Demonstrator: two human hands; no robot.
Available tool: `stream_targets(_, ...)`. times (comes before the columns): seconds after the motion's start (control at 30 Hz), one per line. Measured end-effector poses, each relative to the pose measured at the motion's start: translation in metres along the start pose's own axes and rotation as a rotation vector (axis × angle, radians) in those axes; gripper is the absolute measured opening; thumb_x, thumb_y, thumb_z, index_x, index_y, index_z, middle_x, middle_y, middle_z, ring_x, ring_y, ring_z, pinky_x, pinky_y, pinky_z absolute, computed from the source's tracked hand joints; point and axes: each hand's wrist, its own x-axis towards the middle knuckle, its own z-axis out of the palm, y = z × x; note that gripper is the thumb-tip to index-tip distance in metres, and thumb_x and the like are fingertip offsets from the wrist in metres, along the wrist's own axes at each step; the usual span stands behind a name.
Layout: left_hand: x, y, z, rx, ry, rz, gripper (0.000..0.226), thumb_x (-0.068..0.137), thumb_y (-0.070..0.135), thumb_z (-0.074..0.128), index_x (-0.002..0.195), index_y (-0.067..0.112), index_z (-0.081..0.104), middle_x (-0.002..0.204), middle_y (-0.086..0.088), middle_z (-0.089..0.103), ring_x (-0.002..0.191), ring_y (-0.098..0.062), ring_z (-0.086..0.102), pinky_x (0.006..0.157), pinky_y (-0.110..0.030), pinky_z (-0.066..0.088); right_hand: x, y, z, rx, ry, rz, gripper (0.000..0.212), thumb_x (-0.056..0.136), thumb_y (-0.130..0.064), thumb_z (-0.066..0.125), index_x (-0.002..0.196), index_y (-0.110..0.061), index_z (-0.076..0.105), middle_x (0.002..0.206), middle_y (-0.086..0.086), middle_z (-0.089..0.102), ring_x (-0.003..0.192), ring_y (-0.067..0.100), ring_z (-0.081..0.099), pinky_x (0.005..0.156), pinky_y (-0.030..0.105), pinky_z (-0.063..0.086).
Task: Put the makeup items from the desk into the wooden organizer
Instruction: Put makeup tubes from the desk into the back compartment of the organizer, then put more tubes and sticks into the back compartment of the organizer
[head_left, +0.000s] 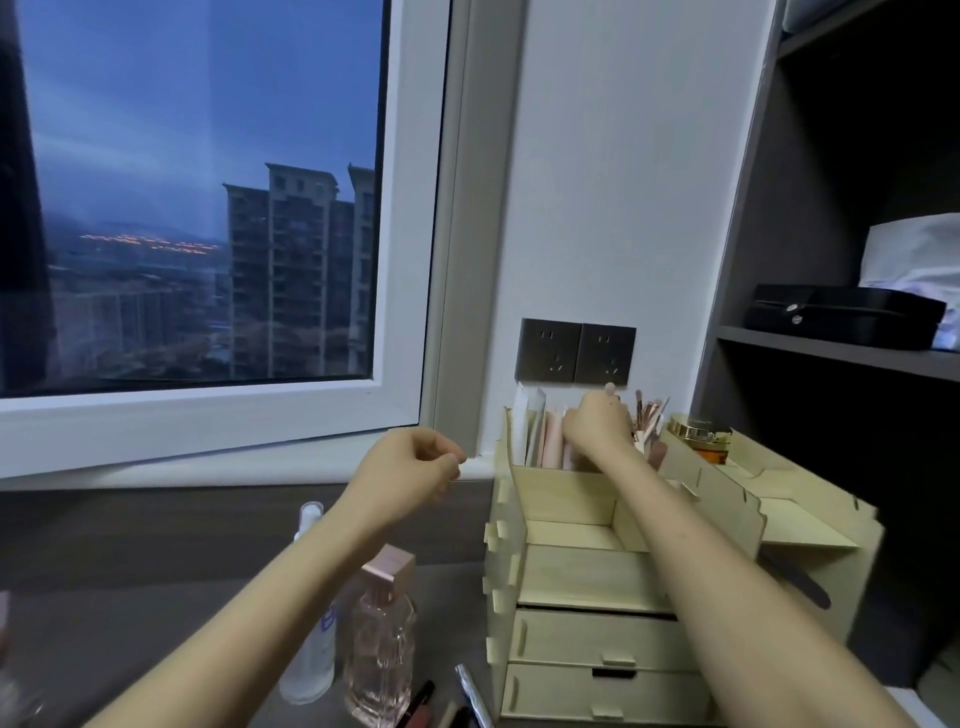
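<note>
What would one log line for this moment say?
right hand in wooden organizer back compartment, grip unclear | left hand loosely curled, empty, above desk | perfume bottle, spray bottle on desk

The right hand (597, 423) reaches into the back compartment of the wooden organizer (587, 577), fingers among upright pink tubes (553, 439). The left hand (410, 462) hovers, loosely curled, above the tabletop (130, 597), where a pink perfume bottle (382, 649) and a spray bottle (311, 665) stand.
</note>
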Motion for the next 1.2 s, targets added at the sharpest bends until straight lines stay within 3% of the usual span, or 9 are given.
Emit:
stream_targets(0.07,-0.001,0.000,-0.003,0.003,-0.002,-0.001,0.016,0.087,0.010,0.055,0.079,0.013,0.067,0.068,-0.001,0.065,0.056,-0.011,0.055,0.058,-0.019,0.049,0.001,0.004,-0.002,0.058,-0.007,0.016,0.032,0.096,-0.017,0.038,0.068,-0.006,0.049,0.072,0.013,0.062,0.068,0.024,0.059,0.089,0.033,0.049)
stream_targets(0.2,-0.008,0.006,-0.013,0.017,0.006,0.007,0.013,0.089,0.011,0.055,0.087,0.010,0.068,0.078,-0.004,0.067,0.059,-0.009,0.058,0.052,-0.013,0.050,-0.008,0.004,-0.015,0.048,0.002,-0.055,0.036,0.099,-0.017,0.029,0.085,-0.002,0.059,0.093,0.036,0.052,0.094,0.032,0.058,0.087,0.040,0.049)
stream_targets(0.3,-0.017,0.014,-0.024,0.021,0.022,0.009,0.014,0.090,0.008,0.053,0.092,0.006,0.067,0.081,-0.006,0.066,0.059,-0.011,0.057,0.049,-0.009,0.049,-0.028,-0.004,-0.031,0.037,0.189,-0.166,0.044,0.101,-0.024,0.031,0.066,-0.006,0.051,0.063,0.010,0.050,0.073,0.029,0.054,0.068,0.030,0.039)
stream_targets(0.43,-0.034,0.020,-0.049,0.030,0.068,0.000,0.015,0.090,0.007,0.052,0.093,0.007,0.066,0.080,-0.005,0.065,0.064,-0.013,0.059,0.054,-0.012,0.052,-0.078,-0.026,-0.044,0.061,0.293,-0.378,0.045,0.099,-0.022,0.034,0.058,-0.007,0.046,0.052,0.000,0.041,0.054,0.021,0.046,0.062,0.031,0.036)
stream_targets(0.63,-0.069,0.023,-0.095,0.091,0.135,-0.024,0.012,0.089,0.007,0.053,0.090,0.008,0.065,0.078,-0.004,0.063,0.063,-0.010,0.058,0.053,-0.009,0.051,-0.186,-0.051,-0.006,0.135,-0.120,-0.565,0.029,0.089,-0.027,0.051,0.077,-0.010,0.070,0.077,0.004,0.072,0.075,0.020,0.064,0.074,0.033,0.051)
stream_targets(0.83,-0.116,0.018,-0.139,0.273,0.235,-0.009,0.014,0.086,0.011,0.055,0.087,0.012,0.068,0.073,0.001,0.066,0.060,-0.004,0.061,0.058,-0.013,0.050,-0.277,-0.078,0.053,0.250,-0.540,-0.632,0.025,0.083,-0.035,0.066,0.103,-0.019,0.067,0.084,-0.008,0.065,0.077,0.008,0.060,0.076,0.024,0.049)
stream_targets(0.93,-0.144,0.009,-0.162,0.430,0.308,-0.015,0.015,0.084,0.015,0.054,0.085,0.013,0.069,0.073,-0.004,0.070,0.064,-0.015,0.065,0.062,-0.023,0.048,-0.310,-0.093,0.072,0.244,-0.405,-0.703,0.020,0.083,-0.040,0.063,0.093,-0.022,0.063,0.082,-0.008,0.065,0.077,0.013,0.060,0.071,0.029,0.050)
stream_targets(1.03,-0.178,-0.019,-0.186,0.745,0.427,-0.022,0.014,0.083,0.021,0.056,0.085,0.016,0.068,0.078,-0.007,0.072,0.068,-0.017,0.065,0.057,-0.017,0.045,-0.334,-0.103,0.084,0.277,-0.272,-0.768,0.018,0.085,-0.038,0.060,0.084,-0.021,0.056,0.079,-0.007,0.061,0.076,0.016,0.058,0.066,0.031,0.046)
stream_targets(1.2,-0.204,-0.090,-0.213,0.825,0.497,-0.288,0.047,0.078,0.028,0.066,0.120,0.011,0.052,0.115,-0.014,0.059,0.102,-0.028,0.057,0.078,-0.033,0.044,-0.345,-0.115,0.097,0.450,-0.229,-0.710,0.015,0.087,-0.032,0.058,0.092,-0.018,0.056,0.088,-0.005,0.061,0.075,0.017,0.057,0.068,0.031,0.044)
